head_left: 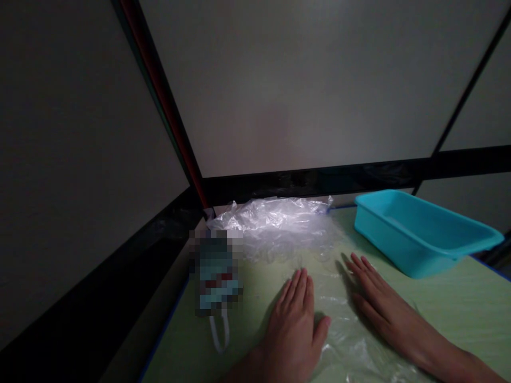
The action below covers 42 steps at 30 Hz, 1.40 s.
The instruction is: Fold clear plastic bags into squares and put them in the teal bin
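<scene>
My left hand lies palm down with its fingers stretched out, over the left edge of a thin clear plastic bag. My right hand is flat and angled inward on the other side of the bag, its fingers extended. The bag is spread on the green tabletop between both hands and looks wrinkled near the front. Beyond the fingertips lies a crumpled heap of clear plastic bags. Neither hand grips anything that I can see.
A turquoise plastic basin stands at the right back. To the left is a blurred-out item with a white strap loop. Pale wall panels with dark trim rise behind and left of the table.
</scene>
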{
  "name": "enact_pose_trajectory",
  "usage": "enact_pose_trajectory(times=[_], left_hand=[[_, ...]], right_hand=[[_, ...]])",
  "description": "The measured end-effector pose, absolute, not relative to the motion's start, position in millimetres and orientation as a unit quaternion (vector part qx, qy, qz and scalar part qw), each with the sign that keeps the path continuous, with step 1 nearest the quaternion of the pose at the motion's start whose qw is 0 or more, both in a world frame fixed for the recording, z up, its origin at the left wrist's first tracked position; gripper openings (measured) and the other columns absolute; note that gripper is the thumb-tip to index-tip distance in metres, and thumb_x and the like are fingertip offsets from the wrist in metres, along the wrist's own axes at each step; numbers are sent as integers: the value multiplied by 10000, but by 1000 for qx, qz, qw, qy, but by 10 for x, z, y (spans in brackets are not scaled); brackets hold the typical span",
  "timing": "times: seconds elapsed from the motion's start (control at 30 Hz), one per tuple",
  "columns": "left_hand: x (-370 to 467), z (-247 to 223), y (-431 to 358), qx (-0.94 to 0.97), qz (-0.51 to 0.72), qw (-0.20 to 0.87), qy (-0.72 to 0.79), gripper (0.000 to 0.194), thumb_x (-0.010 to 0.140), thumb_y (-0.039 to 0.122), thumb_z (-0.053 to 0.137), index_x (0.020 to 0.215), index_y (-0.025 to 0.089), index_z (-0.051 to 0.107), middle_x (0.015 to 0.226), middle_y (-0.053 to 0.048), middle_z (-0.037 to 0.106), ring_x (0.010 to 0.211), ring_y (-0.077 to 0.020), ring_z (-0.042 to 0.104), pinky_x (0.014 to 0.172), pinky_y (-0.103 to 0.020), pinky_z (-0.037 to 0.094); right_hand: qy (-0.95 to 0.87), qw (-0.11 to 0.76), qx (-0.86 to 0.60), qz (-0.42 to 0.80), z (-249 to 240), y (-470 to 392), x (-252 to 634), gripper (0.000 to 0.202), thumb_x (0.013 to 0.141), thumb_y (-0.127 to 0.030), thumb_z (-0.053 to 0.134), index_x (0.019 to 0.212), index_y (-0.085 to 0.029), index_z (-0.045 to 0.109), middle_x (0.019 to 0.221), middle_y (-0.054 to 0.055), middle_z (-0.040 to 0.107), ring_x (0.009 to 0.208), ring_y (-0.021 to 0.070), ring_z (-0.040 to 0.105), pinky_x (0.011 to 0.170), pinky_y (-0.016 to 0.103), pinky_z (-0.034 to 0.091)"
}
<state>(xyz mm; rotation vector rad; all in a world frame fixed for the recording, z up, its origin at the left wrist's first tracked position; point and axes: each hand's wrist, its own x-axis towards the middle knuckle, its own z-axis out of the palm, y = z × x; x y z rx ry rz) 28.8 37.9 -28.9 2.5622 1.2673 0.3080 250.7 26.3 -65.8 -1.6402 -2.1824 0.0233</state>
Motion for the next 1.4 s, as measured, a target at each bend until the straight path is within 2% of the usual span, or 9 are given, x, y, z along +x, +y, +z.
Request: enact_pose_trajectory(times=[0.17,0.43,0.73,1.07,1.4], left_hand=[[275,-341,381,890,105,123,427,615,872,432,336,1371,97,205,1439,-100,109,1317,-225,115,1079,-364,172],[273,-357,387,886,99,121,436,686,841,456,382,1380,93,163,1445,-102,68,1320,-247,57,1082,-396,149],[261,-380,379,886,89,100,443,714,838,508,362,1375,75,176,1442,-124,42,1312,-283,14,1074,-433,145],[260,-370,364,882,85,101,453,732,844,573,274,1384,98,139,1446,-110,16,1311,-275,-21,1074,-436,130],[251,-373,383,882,78,103,454,753,834,608,233,1386,107,127,1448,-100,4,1312,-268,-39,1078,-431,103]], right_hand=[[-800,215,-559,19,-499,243,2394,559,897,-270,320,1406,-198,101,1462,68,117,1307,257,125,1031,477,233],[-853,143,-501,44,-421,238,2277,593,906,-340,345,1402,-196,55,1450,75,130,1306,246,135,1034,464,236],[-829,92,-551,25,-431,259,2322,622,891,-463,311,1378,-102,173,1426,121,168,1299,259,145,1027,483,234],[-801,127,-585,7,-563,284,2541,635,882,-482,320,1375,-106,183,1435,106,151,1304,262,114,1033,489,203],[-808,122,-576,-16,-566,272,2523,615,887,-476,303,1370,-106,212,1442,94,123,1308,261,92,1034,470,197]])
